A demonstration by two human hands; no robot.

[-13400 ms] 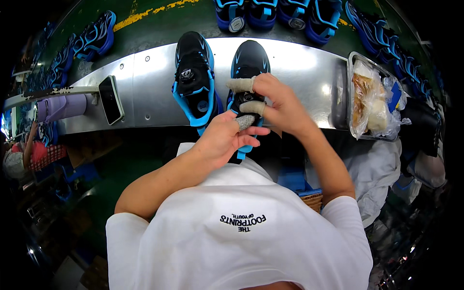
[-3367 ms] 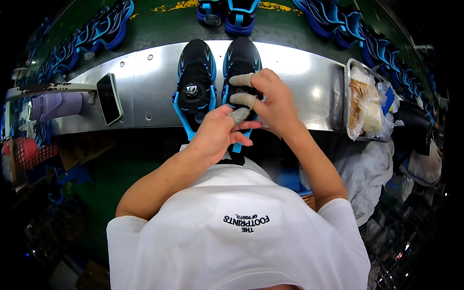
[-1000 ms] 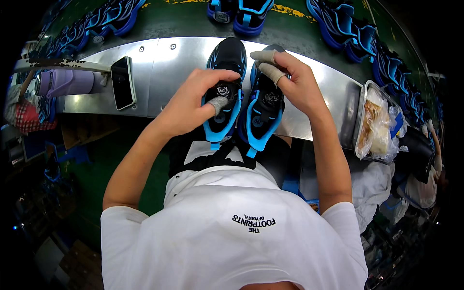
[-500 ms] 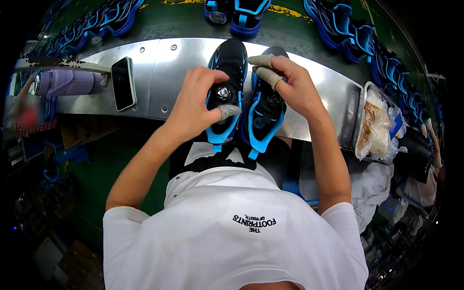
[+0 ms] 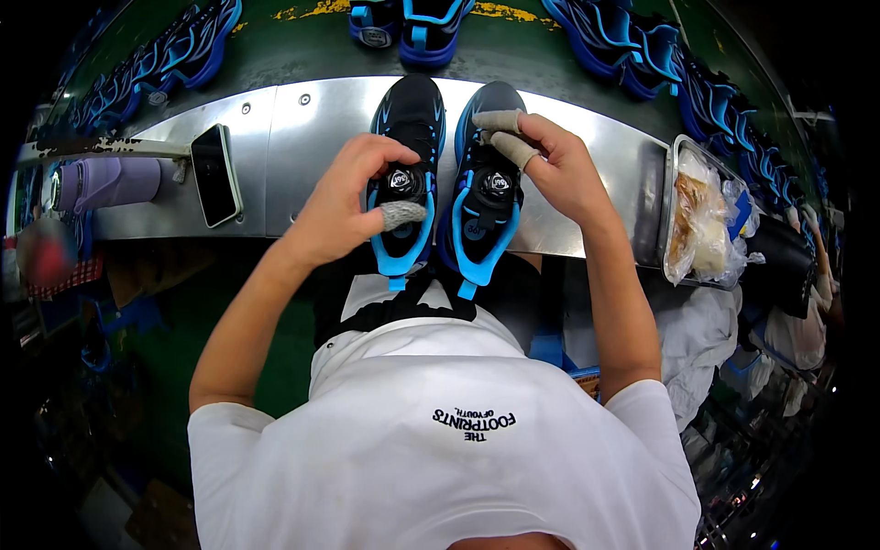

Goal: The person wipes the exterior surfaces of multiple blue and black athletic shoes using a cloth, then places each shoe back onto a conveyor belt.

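Note:
A pair of black and blue sneakers with light blue collars and heel tabs lies side by side, toes pointing away from me. My left hand (image 5: 341, 197) holds the left sneaker (image 5: 410, 103) from its left side, index finger and grey-covered thumb on either side of its round dial (image 5: 401, 182). At the right sneaker (image 5: 496, 96), my right hand (image 5: 561, 163) has its cloth-covered thumb and index finger against the upper's right side, above the dial (image 5: 493, 184). What the right fingertips press on is partly hidden. Both heels overhang the metal ledge (image 5: 316, 119) toward my lap.
A phone (image 5: 214, 176) and a lilac bottle (image 5: 119, 182) are on the left. On the right stands a tray (image 5: 673, 211) with plastic-wrapped things. Beyond the ledge, more sneakers (image 5: 429, 35) stand on a green surface, in rows at both sides (image 5: 623, 46).
The view has shifted, so most things appear farther left. The right sneaker has turned more upright and its dial shows fully. My right hand has moved right, off the dial area; the left keeps its grip.

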